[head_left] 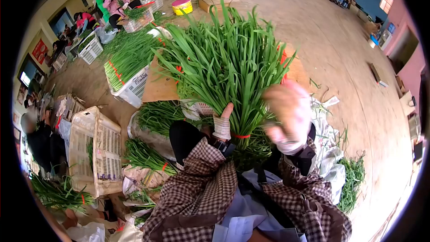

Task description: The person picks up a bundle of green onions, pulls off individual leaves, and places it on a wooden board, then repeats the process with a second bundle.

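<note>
A large bunch of garlic chives (230,69) stands fanned out in front of me, leaf tips up and away. An orange-red band (241,136) circles its lower stems. My left hand (222,123), in a pale wrap, grips the left side of the stems just above the band; its thumb shows and the other fingers are hidden behind the leaves. On the right of the bunch, my right hand (286,114) is smeared by motion, so its fingers cannot be made out. Loose greens (253,152) lie below the bunch, between my knees.
Tied chives (134,58) fill a white crate (132,90) at the left. A brown board (156,83) lies behind the bunch. Nearer left stands a dirty white crate (96,152). Plastic sacking (329,152) and cut greens (351,183) lie at the right. Other people sit farther off.
</note>
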Demonstrator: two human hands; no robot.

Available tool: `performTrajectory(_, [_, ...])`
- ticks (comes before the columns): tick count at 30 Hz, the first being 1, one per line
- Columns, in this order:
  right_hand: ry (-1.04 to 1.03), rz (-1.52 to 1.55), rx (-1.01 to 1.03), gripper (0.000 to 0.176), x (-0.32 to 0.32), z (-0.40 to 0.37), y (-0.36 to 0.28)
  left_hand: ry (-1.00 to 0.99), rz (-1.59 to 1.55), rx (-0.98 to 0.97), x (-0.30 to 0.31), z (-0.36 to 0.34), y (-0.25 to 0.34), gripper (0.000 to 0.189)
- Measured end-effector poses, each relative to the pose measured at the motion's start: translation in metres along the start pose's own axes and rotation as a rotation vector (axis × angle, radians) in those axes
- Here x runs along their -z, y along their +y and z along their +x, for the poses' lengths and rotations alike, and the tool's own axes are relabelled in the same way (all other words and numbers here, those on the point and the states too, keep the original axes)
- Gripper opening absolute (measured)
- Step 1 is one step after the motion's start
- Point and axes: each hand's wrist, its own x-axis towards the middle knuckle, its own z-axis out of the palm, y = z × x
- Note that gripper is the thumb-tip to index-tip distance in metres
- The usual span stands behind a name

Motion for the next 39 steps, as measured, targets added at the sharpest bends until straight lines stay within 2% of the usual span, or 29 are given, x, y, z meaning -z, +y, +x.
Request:
performTrajectory(1, [-0.166,-0.042,0.032,0.028,-0.01,0.019,-0.009,-0.004,0.003,0.004,0.006,0.003,-0.005,0.037])
performTrajectory(3, [-0.234,-0.088,0.039,0.022,-0.047,0.01,0.009,-0.003,0.018,-0.044,0.034,0.013,-0.028,0.035])
performTrajectory(4, [-0.211,-0.163,-0.009,0.021,-0.057,-0.002,0.026,-0.003,0.027,-0.066,0.041,0.015,-0.032,0.034])
performTrajectory(5, [-0.188,-0.237,-0.053,0.019,-0.06,-0.014,0.042,-0.006,0.159,-0.139,0.025,0.007,-0.011,0.035])
performTrajectory(7, [-0.141,-0.259,-0.112,0.014,-0.061,-0.028,0.062,0.069,0.169,-0.07,0.034,0.005,-0.01,0.047])
performTrajectory(9, [-0.052,-0.184,-0.137,0.013,-0.059,-0.039,0.066,0.026,0.094,-0.035,0.038,0.004,-0.01,0.045])
performTrajectory(13, [0.028,-0.154,-0.209,0.021,-0.056,-0.037,0.058,0.047,0.064,-0.04,0.06,0.006,-0.021,0.037])
performTrajectory(15, [0.014,-0.171,-0.209,0.027,-0.049,-0.03,0.055,-0.011,-0.032,0.08,0.064,0.006,-0.025,0.035])
performTrajectory(17, [-0.165,-0.133,-0.389,0.03,-0.043,-0.021,0.05,0.016,0.031,0.078,0.071,0.006,-0.03,0.035])
performTrajectory(18, [-0.199,-0.177,-0.396,0.034,-0.046,-0.02,0.052,0.044,0.086,0.07,0.069,0.006,-0.028,0.036])
performTrajectory(23, [-0.29,-0.262,-0.363,0.041,-0.044,-0.02,0.057,-0.072,0.041,0.049,0.056,0.003,-0.023,0.041])
performTrajectory(25, [-0.46,-0.32,-0.335,0.043,-0.041,-0.016,0.057,-0.116,0.023,0.052,0.06,0.005,-0.024,0.043])
performTrajectory(27, [-0.511,-0.341,-0.316,0.041,-0.039,-0.012,0.056,-0.178,-0.013,0.24,0.078,0.012,-0.027,0.047])
performTrajectory(29, [-0.558,-0.388,-0.267,0.04,-0.039,-0.01,0.055,-0.163,-0.056,0.296,0.123,0.029,-0.048,0.049])
performTrajectory(30, [-0.524,-0.384,-0.199,0.036,-0.039,-0.012,0.057,-0.145,-0.101,0.35,0.135,0.033,-0.054,0.05])
performTrajectory(33, [-0.556,-0.382,-0.141,0.034,-0.04,-0.015,0.065,-0.22,-0.118,0.373,0.089,0.014,-0.031,0.051])
performTrajectory(35, [-0.556,-0.379,-0.133,0.031,-0.037,-0.01,0.064,-0.241,-0.167,0.401,0.122,0.028,-0.05,0.049])
performTrajectory(37, [-0.556,-0.377,-0.125,0.028,-0.037,-0.008,0.064,-0.262,-0.216,0.429,0.117,0.028,-0.047,0.047])
performTrajectory(39, [-0.425,-0.22,-0.189,0.009,-0.038,-0.008,0.065,-0.239,-0.16,0.392,0.108,0.022,-0.042,0.046])
